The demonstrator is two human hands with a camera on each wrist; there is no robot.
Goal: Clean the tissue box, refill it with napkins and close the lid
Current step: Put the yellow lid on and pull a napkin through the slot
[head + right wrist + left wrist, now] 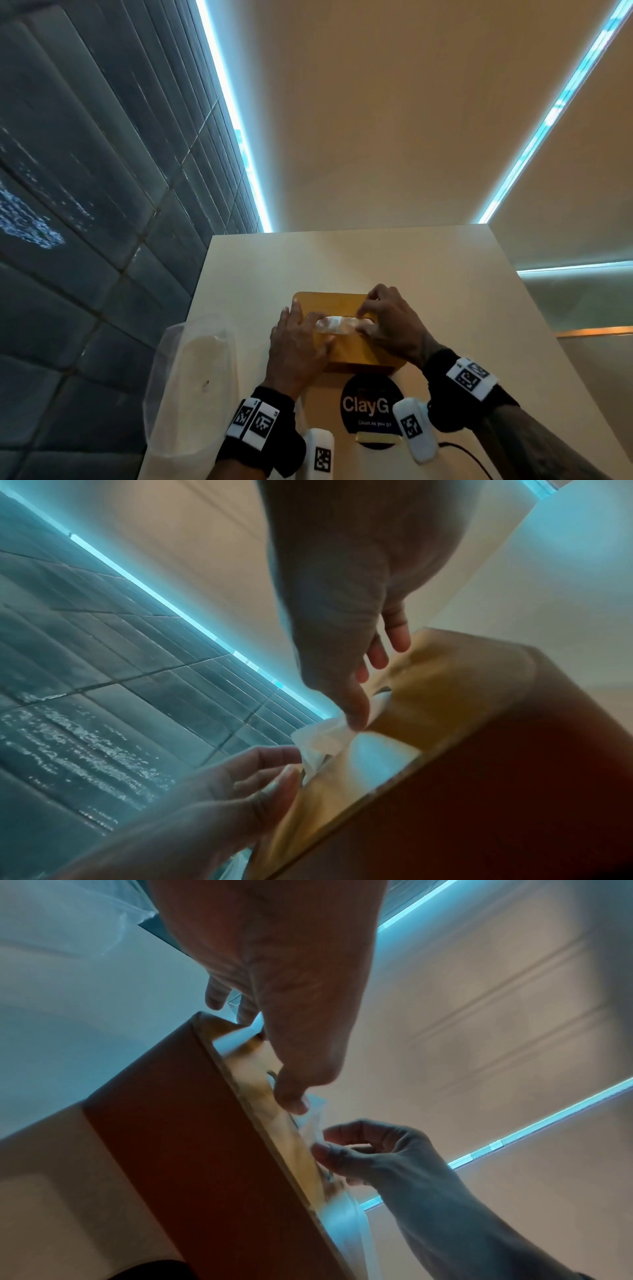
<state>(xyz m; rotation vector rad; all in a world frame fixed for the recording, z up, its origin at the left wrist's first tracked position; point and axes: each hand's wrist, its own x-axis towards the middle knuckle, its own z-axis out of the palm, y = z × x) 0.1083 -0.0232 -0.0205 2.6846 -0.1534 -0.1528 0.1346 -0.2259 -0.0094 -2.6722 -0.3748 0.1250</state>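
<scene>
hidden: the hands cover much of the tissue box (346, 349) lid, so its slot barely shows | cut off: the plastic bag (191, 387) runs off the bottom edge in the head view | hidden: the round sign (371, 407) is partly behind a wrist camera | blurred: the napkin (325, 739) in the right wrist view

dim warm room; cyan light strips (233, 113) glare | wrist views blurred

Dark round sticker (371, 409) on table: "ClayG", below it "Clean as you go".
</scene>
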